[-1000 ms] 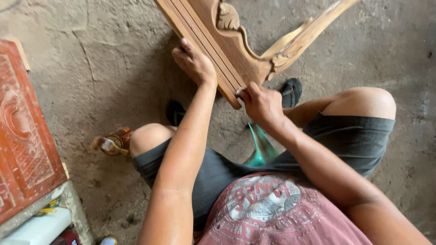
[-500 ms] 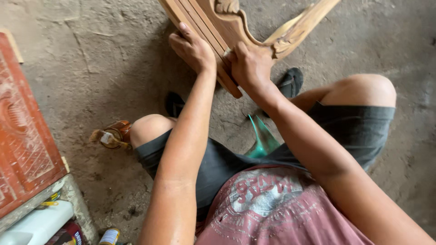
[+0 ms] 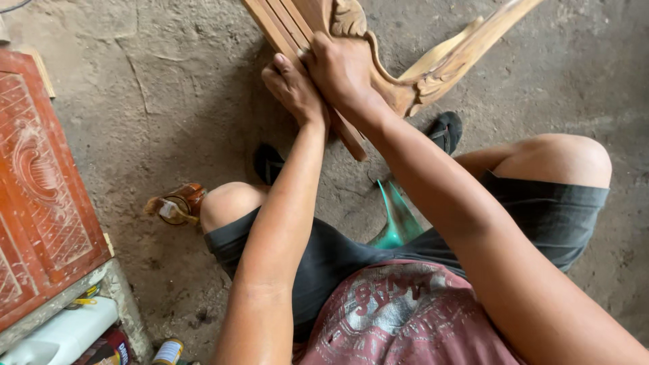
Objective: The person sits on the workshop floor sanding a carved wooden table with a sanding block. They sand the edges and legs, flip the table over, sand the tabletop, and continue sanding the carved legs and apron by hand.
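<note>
The right hand (image 3: 345, 67) lies pressed down over the carved wooden frame (image 3: 405, 88), fingers curled and closed against the grooved rail near the scrolled leaf carving; whether something small is pinched beneath the palm cannot be told. A second ago this hand sat lower, near the rail's bottom end, and it has since slid up along the mouldings toward the carving, a travel that reads like a rubbing stroke working the grooves. The left hand (image 3: 294, 91) sits just beside and partly under it, fingers wrapped around the edge of the same rail, bracing it; it has shifted only a little, so it looks to be the steadying hand while the other does the moving. The frame itself leans tilted above the concrete floor (image 3: 135, 88), its lower end hanging between the person's knees and its curved arm sweeping up to the right. Below the rail, dark sandals (image 3: 446, 128) rest on the floor, and a green plastic stool (image 3: 395, 226) shows between the legs. By the left knee lies a small brown jar with a brush (image 3: 177, 206). Farther left, a red carved panel (image 3: 40, 196) leans along the edge, with a white jug (image 3: 61, 334) and small cans (image 3: 165, 351) beneath it.
</note>
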